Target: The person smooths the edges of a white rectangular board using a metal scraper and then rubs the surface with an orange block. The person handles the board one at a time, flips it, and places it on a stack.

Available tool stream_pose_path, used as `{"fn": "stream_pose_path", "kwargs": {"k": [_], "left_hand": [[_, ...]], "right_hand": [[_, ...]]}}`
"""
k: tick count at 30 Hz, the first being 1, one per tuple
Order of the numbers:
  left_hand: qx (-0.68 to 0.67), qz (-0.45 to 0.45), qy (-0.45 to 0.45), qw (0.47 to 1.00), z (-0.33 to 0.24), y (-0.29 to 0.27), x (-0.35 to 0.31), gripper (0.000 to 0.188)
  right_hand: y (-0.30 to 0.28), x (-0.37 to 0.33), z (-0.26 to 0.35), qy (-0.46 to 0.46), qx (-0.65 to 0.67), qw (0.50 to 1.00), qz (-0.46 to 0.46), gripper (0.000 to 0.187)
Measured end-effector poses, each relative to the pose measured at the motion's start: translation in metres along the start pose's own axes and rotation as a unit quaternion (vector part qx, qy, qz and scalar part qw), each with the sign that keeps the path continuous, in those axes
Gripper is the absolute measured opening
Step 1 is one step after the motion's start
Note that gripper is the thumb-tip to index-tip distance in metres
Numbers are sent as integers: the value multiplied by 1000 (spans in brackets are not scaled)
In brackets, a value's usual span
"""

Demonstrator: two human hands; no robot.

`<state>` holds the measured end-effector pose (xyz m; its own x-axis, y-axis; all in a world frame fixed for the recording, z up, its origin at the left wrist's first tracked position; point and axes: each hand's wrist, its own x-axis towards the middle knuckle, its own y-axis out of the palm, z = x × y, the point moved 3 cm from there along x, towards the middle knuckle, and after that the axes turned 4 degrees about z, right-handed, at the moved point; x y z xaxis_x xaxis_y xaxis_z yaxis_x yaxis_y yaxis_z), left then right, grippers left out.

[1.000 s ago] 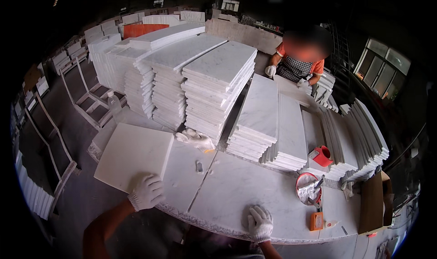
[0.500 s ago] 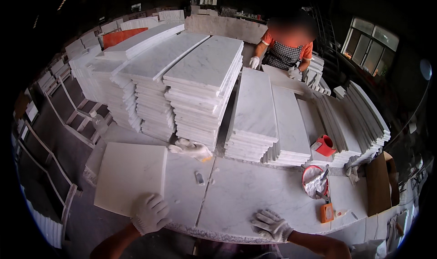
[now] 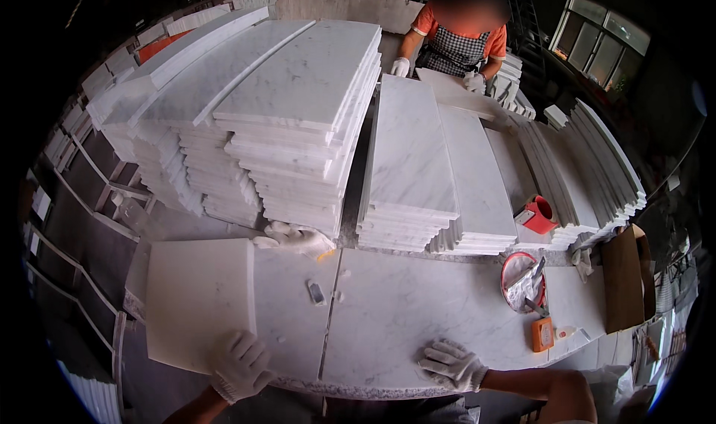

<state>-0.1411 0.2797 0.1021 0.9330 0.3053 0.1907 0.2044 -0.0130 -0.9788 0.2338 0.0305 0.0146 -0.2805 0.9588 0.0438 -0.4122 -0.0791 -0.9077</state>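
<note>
My left hand, in a white knitted glove, rests on the near right corner of a pale square stone slab on the left of the worktable. Its fingers lie stretched over the slab's edge rather than wrapped round it. Palm down near the front edge of the marble tabletop, my gloved right hand lies open with nothing in it. A small grey block and an empty white glove lie beyond the slab. Right of my right hand are an orange box and a red-rimmed bowl holding white paste and a scraper.
Tall stacks of marble slabs rise behind the table, with lower stacks farther right. A red roll sits on one. A cardboard box stands at the right end. Across the stacks, a person in a checked apron handles a slab.
The view has tilted down and drawn nearer, so the stacks look larger. My left hand stays on the slab's corner and my right hand on the tabletop.
</note>
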Motion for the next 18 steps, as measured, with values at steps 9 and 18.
{"fn": "stream_pose_path", "kwargs": {"k": [9,18], "left_hand": [[23,-18,8,1000,0,0,5,29],[9,-27,8,1000,-2,-1,8,27]], "right_hand": [[-7,7,2,-1,-4,1000,-5,43],[-11,11,4,-10,-17,1000,-19,42]]}}
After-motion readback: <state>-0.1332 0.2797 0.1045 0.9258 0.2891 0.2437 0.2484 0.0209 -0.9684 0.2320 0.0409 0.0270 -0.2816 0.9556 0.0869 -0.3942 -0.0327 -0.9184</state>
